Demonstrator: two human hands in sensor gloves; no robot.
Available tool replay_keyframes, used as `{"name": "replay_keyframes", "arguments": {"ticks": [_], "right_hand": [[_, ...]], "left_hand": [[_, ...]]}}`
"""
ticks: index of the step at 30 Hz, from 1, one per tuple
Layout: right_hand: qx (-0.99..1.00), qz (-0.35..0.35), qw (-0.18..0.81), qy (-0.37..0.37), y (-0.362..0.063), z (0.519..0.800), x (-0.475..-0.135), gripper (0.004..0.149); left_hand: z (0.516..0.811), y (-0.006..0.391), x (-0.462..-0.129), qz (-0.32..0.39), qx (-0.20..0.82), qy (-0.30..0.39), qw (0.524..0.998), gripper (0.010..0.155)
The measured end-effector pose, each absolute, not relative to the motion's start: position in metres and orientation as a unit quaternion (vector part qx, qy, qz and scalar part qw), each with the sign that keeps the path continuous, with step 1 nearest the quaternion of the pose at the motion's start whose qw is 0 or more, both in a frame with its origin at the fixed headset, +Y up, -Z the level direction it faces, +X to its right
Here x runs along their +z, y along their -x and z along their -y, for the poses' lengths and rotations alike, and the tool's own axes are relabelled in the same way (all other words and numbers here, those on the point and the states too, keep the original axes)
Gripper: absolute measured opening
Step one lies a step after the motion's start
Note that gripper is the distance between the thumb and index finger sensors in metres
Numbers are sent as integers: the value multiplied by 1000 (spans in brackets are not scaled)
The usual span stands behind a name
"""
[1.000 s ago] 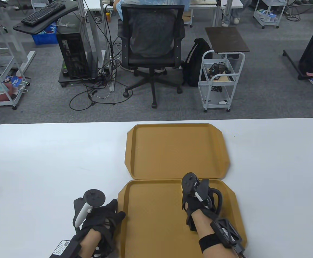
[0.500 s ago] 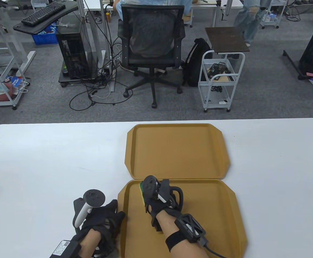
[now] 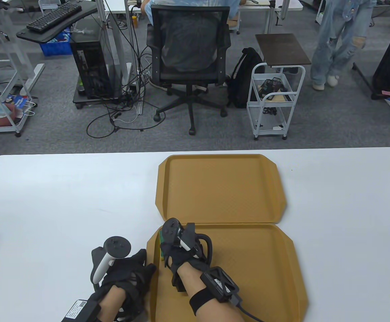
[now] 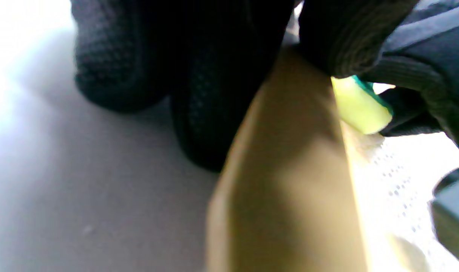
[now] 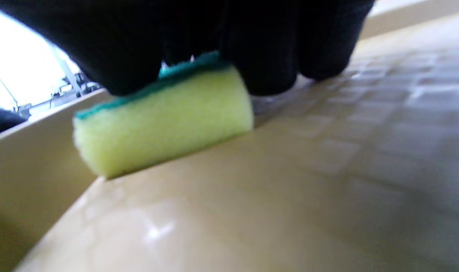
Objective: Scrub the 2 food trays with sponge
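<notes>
**Fingers pin the sponge into the near tray's left corner**

Fingers (image 5: 274, 56) of the right hand (image 3: 178, 248) curl down over the green top of the sponge (image 5: 163, 117) and press its yellow foam flat against the floor of the near tray (image 3: 248, 268). Gripping from above like this puts the hand's weight straight through the foam, which suits scrubbing better than a light pinch at the edges would. In the table view only a sliver of the sponge shows ahead of the knuckles, hard against the tray's far-left corner; the right wrist view has its end close to the raised rim, so the stroke looks to be at the left limit of its travel.

The left hand (image 3: 124, 271) lies on the desk (image 3: 47, 201) just beside that tray, its fingers (image 4: 199, 121) fairly straight and pressed against the outer left rim. My reading is that it braces the tray so sideways scrubbing does not push it across the smooth surface. It holds nothing.

A far tray (image 3: 220, 188) sits directly behind, long edge touching the near one, with nothing on it. Butting them together probably lets the sponge pass from one to the other without repositioning. Whether either is already clean cannot be told; no dirt is visible.
</notes>
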State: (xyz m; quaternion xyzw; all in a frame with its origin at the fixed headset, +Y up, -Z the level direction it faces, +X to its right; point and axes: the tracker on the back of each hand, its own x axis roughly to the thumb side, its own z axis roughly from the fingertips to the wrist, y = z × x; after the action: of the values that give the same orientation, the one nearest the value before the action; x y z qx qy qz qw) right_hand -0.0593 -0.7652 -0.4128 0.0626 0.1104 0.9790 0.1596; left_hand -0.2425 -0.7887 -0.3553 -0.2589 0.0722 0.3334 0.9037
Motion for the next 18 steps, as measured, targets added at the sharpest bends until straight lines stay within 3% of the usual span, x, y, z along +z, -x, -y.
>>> {"name": "replay_keyframes", "arguments": {"ticks": [18], "right_hand": [[950,-241,164,-112,56,761,-321,70]], "left_hand": [[788,243,-356,-76,334,265,901,73]]}}
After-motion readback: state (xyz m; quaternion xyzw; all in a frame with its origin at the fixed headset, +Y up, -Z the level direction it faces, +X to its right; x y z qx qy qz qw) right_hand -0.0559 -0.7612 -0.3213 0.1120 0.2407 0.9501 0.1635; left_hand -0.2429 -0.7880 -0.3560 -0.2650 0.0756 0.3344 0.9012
